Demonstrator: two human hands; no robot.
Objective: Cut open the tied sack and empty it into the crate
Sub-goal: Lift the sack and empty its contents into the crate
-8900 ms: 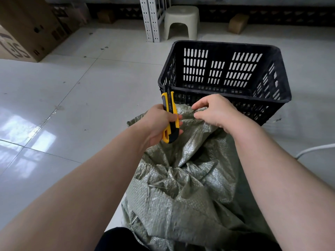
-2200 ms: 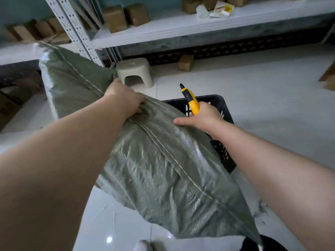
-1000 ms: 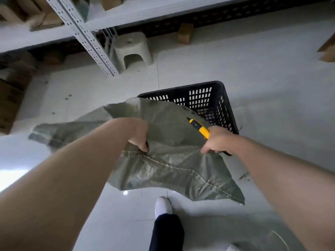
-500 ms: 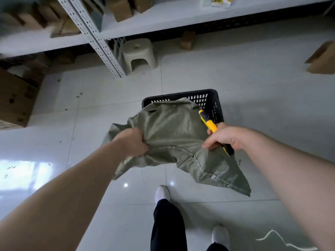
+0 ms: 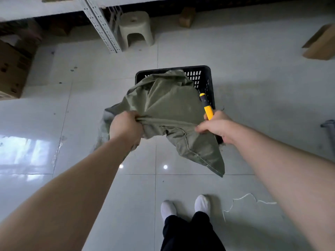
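Gripping a bunched fold of the green woven sack (image 5: pixel 168 105), the left hand (image 5: pixel 126 126) has its fingers curled tight into the cloth. The right hand (image 5: pixel 216 126) pinches the sack's seamed edge and also holds a yellow utility knife (image 5: pixel 206 105), which points away past its knuckles. The limp sack hangs between both hands, its far part draped into the black slotted crate (image 5: pixel 208 77) just beyond them. White string (image 5: pixel 243 198) lies on the floor beneath the right forearm. Dark print on the cardboard box (image 5: pixel 12 69), far left of the left hand, is too blurred to read.
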